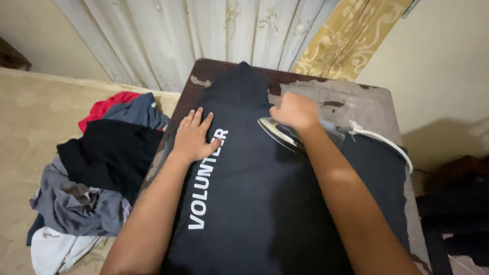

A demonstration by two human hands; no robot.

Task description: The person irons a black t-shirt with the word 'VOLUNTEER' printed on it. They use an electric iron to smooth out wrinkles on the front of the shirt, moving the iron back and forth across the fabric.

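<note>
A black garment [254, 203] with white lettering down its left side lies spread over a worn brown table [356, 99]. My left hand [193, 136] lies flat on the garment with fingers apart, pressing the cloth by the lettering. My right hand [295, 112] is closed around the handle of a clothes iron [277, 133], whose shiny soleplate rests tilted on the garment near its upper middle. The iron's white cord [387, 140] runs off to the right over the cloth.
To the left, a heap of clothes [102, 168] in red, grey, black and white lies on a beige surface. Pale pleated curtains [204, 35] hang behind the table, with a gold patterned cloth [346, 40] beside them. Dark items [458, 203] sit at the right.
</note>
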